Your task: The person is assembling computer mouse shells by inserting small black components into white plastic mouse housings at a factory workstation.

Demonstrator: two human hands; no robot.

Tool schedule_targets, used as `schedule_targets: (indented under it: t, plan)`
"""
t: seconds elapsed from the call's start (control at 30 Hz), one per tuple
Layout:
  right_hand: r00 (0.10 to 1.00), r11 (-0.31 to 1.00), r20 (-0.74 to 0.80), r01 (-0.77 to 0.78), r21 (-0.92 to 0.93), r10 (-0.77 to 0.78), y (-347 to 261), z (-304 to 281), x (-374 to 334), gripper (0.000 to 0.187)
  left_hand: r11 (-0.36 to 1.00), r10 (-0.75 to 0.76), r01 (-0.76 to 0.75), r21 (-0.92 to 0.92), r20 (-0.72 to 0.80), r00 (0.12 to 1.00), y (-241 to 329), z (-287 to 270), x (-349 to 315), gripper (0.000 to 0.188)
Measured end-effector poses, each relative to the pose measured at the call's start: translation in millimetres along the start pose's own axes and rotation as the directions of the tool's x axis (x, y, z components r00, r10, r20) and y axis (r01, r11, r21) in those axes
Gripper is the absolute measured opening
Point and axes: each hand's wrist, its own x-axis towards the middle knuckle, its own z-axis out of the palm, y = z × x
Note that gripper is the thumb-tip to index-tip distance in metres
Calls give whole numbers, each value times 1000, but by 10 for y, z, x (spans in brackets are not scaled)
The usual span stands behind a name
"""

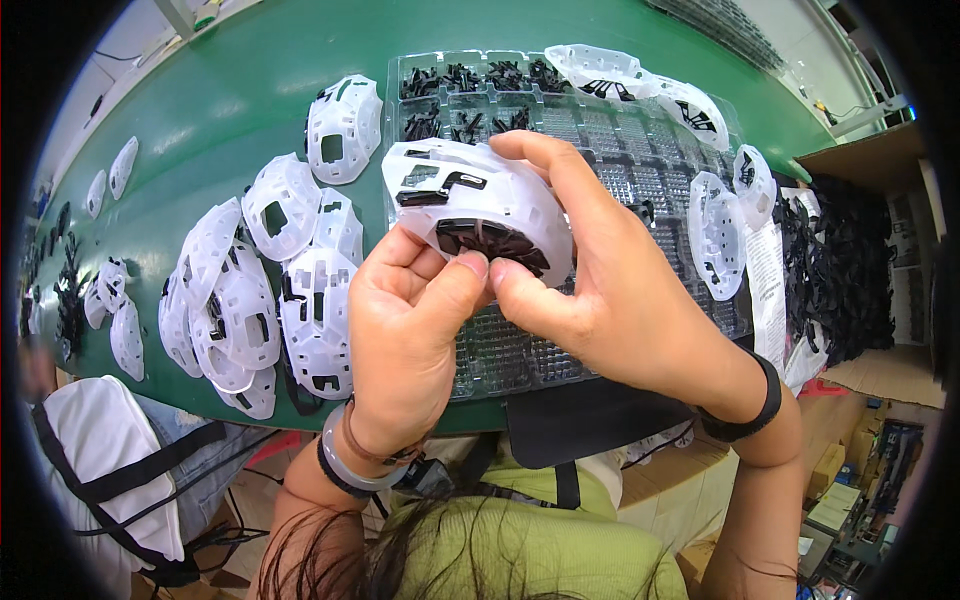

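Note:
Between my two hands I hold a white translucent plastic shell [490,190], curved like a helmet liner with cut-out slots. A black fan-shaped plastic insert [490,243] sits in its near opening, and a small black clip shows in a slot above. My left hand [410,310] grips the shell's lower left, with the thumb on the insert's lower edge. My right hand [600,270] wraps the right side, fingers over the top, thumb tip beside the left thumb. The fingers behind the shell are partly hidden. Under my hands lies a clear compartment tray [640,150].
Small black parts [460,78] fill several far tray compartments. More white shells [230,310] are stacked on the green table [250,90] at left; others [716,235] lie along the tray's right. A cardboard box [880,365] at right holds black parts [840,270]. Another person's clothing [110,460] shows lower left.

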Motion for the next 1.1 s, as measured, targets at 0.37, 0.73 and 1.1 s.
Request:
schedule_targets:
  t: [0.37,0.73,1.1]
  plan:
    - [965,954,-73,235,-183,-252,-65,46,-203,64,983,31,-37,180,36,999,173,19,-129,35]
    - [909,890,335,351,-291,-249,-196,-127,-682,39,396,439,24,918,-212,873,1604,-1572,444,28]
    - [897,603,-213,72,-795,-388,988,-850,491,34,-507,675,288,813,166,719,1493,-1186,155,29]
